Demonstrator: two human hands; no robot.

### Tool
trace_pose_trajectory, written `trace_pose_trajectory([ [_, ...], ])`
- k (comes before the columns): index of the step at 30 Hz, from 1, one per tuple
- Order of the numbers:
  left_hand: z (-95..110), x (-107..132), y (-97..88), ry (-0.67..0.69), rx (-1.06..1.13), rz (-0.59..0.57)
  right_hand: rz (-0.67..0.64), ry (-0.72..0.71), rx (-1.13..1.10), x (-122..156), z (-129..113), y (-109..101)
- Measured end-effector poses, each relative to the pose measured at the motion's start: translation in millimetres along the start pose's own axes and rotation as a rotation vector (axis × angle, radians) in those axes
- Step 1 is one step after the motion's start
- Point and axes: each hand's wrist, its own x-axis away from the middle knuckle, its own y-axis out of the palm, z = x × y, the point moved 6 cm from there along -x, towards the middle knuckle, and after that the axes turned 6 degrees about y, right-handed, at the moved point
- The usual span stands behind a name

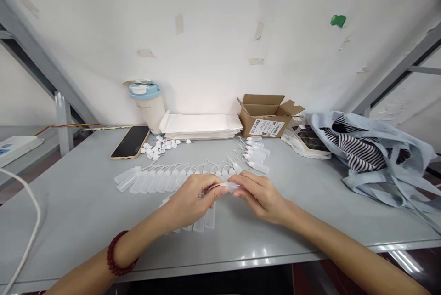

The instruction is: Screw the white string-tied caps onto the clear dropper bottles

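Note:
Both my hands meet over the middle of the grey table (310,194). My left hand (193,199) and my right hand (258,194) pinch the two ends of one small clear plastic bottle (230,186), held level between the fingertips. Behind them lies a row of several similar clear bottles (151,179) with thin tethered caps, more bottles (257,152) lie near the box, and a few bottles (205,219) rest under my left hand. A pile of small white caps (156,148) sits further back. A red bead bracelet (115,256) is on my left wrist.
A phone (131,142) lies at back left beside a white cup with a blue lid (146,104). White padded envelopes (201,126) are stacked by the wall, next to an open cardboard box (267,116). A light blue bag with striped cloth (365,148) fills the right. A white cable (29,221) hangs at left.

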Motion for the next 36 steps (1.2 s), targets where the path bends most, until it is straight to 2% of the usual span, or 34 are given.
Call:
trace_pose_trajectory([
  [5,6.5,4.1,1.5,0.318,-0.281,0.119,-0.065,0.206,-0.237,-3.0,6.8,-0.4],
  [8,5.6,3.5,-0.3,0.369,-0.313,0.145,-0.085,0.296,-0.264,-3.7,10.9,0.4],
  [10,2.3,0.4,-7.8,0.325,-0.299,0.165,-0.066,0.343,-0.231,-4.3,17.8,-0.7],
  [13,-12.6,-4.3,-34.0,0.172,-0.348,0.266,0.025,0.410,-0.108,-5.3,36.8,-8.8],
  [15,-30.0,-5.4,-57.7,0.064,-0.455,0.343,0.086,0.445,0.046,-4.9,53.4,-16.8],
  [18,-60.2,-5.7,-90.0,-0.020,-0.634,0.401,0.134,0.473,0.397,-2.6,77.7,-27.8],
  [20,-79.1,-6.4,-104.3,-0.040,-0.674,0.408,0.133,0.490,0.566,-0.9,90.4,-31.4],
  [22,-92.8,-8.9,-109.9,-0.043,-0.701,0.378,0.133,0.496,0.621,-0.4,95.8,-31.9],
  [24,-100.7,-14.0,-107.1,-0.025,-0.718,0.317,0.148,0.418,0.586,-2.9,86.7,-28.4],
  [27,-105.6,-24.3,-95.2,0.013,-0.735,0.215,0.143,0.149,0.382,-8.0,46.0,-13.7],
  [30,-109.3,-33.4,-85.4,0.025,-0.755,0.147,-0.069,-0.067,0.199,-8.0,-0.7,13.5],
  [33,-113.1,-38.5,-81.7,0.028,-0.773,0.111,-0.218,-0.170,0.146,-3.5,-30.5,32.4],
  [36,-116.3,-40.4,-82.6,0.038,-0.789,0.103,-0.282,-0.162,0.140,0.6,-36.0,41.1],
])
